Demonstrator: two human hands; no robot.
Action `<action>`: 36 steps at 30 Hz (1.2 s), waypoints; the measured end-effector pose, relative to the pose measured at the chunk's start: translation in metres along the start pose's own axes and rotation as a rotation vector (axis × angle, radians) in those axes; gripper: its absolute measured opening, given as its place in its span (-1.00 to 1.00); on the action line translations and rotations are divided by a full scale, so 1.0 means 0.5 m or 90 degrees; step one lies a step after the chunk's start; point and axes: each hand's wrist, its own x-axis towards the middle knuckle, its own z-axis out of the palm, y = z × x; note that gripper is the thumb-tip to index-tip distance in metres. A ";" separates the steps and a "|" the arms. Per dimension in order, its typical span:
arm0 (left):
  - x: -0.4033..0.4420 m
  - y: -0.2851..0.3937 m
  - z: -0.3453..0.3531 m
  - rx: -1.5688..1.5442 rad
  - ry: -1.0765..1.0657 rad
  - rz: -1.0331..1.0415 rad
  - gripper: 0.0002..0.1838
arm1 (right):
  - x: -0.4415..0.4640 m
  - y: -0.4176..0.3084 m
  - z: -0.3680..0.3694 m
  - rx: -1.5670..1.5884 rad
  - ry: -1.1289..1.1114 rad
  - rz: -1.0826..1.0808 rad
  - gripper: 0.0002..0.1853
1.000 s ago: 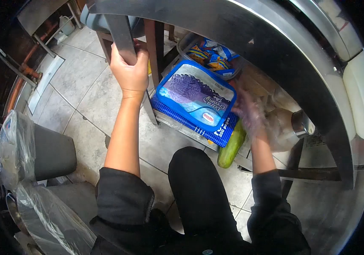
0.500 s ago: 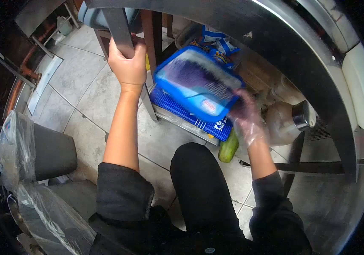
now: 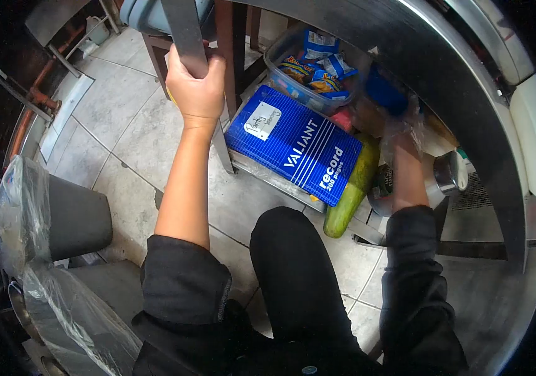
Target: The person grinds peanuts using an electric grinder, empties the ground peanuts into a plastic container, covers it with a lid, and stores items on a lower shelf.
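My left hand (image 3: 198, 84) is wrapped round a metal table leg (image 3: 185, 37). My right hand (image 3: 406, 128), in a clear plastic glove, reaches under the table at the right; its fingers are blurred and partly hidden. Just beyond it is the blue ice cream tub (image 3: 386, 89), tilted and mostly in shadow. A blue record book (image 3: 294, 145) lies on the low shelf, with a green cucumber-like vegetable (image 3: 343, 210) along its right edge. Behind the book stands a clear plastic box (image 3: 280, 78) holding several blue snack packets (image 3: 321, 45).
A jar with a metal lid (image 3: 451, 173) lies right of my right forearm. The steel table edge (image 3: 443, 59) curves overhead. Grey bins (image 3: 80, 219) with plastic liners stand at the left on the tiled floor (image 3: 130, 125).
The ice cream tub has moved off the record book, back and right under the table, along with my right hand. The book's cover now shows. My left hand remains on the leg.
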 end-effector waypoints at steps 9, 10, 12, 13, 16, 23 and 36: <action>0.000 -0.004 -0.001 0.002 -0.006 -0.006 -0.69 | 0.018 0.021 -0.015 0.006 0.014 0.008 -0.55; 0.000 -0.005 -0.001 0.001 -0.006 -0.006 -0.69 | 0.022 0.022 -0.013 0.004 0.010 0.008 -0.57; 0.001 -0.005 -0.003 0.003 -0.003 0.011 -0.68 | 0.023 0.024 -0.007 -0.003 0.004 0.014 -0.59; 0.001 -0.004 -0.002 0.002 -0.001 0.011 -0.68 | 0.018 0.029 -0.003 -0.010 -0.004 0.020 -0.61; 0.002 0.001 0.000 0.017 0.019 0.014 -0.70 | -0.036 0.033 0.014 -0.055 -0.051 0.064 -0.64; 0.001 0.011 0.001 -0.010 0.007 0.014 -0.73 | -0.249 -0.048 0.086 -0.197 -0.225 0.089 -0.86; -0.001 0.025 -0.001 -0.028 -0.022 0.020 -0.65 | -0.374 -0.052 0.066 -0.766 -0.514 -0.178 -0.24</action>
